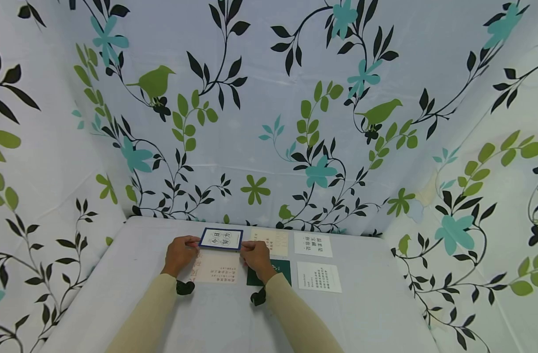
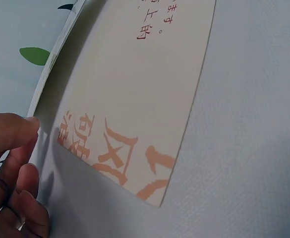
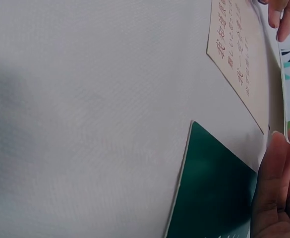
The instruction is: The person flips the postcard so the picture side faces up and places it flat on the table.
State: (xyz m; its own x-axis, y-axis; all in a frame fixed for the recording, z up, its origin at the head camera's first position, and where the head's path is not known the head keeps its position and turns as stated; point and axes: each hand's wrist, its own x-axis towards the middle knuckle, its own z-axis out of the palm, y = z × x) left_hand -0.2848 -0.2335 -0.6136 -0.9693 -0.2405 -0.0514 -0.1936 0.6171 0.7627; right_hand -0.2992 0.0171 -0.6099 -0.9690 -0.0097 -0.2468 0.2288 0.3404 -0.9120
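Observation:
Between both hands is a blue-bordered white card [image 1: 221, 239] with printed characters, raised off the table at the back. My left hand [image 1: 181, 255] pinches its left edge, and my right hand [image 1: 257, 259] pinches its lower right corner. Below it lies a pale pink card [image 1: 218, 269] with orange lettering, seen close up as a beige card [image 2: 135, 84] in the left wrist view. A dark green card [image 1: 282, 267] is partly hidden under my right hand and wrist. Behind that hand lies a cream card [image 1: 278, 240], partly covered.
Two white cards with black characters lie to the right, an upper card [image 1: 313, 245] and a lower card [image 1: 319, 278]. All rest on a white-covered table [image 1: 366, 304]. A patterned curtain [image 1: 260, 122] with leaves and birds surrounds the back and sides.

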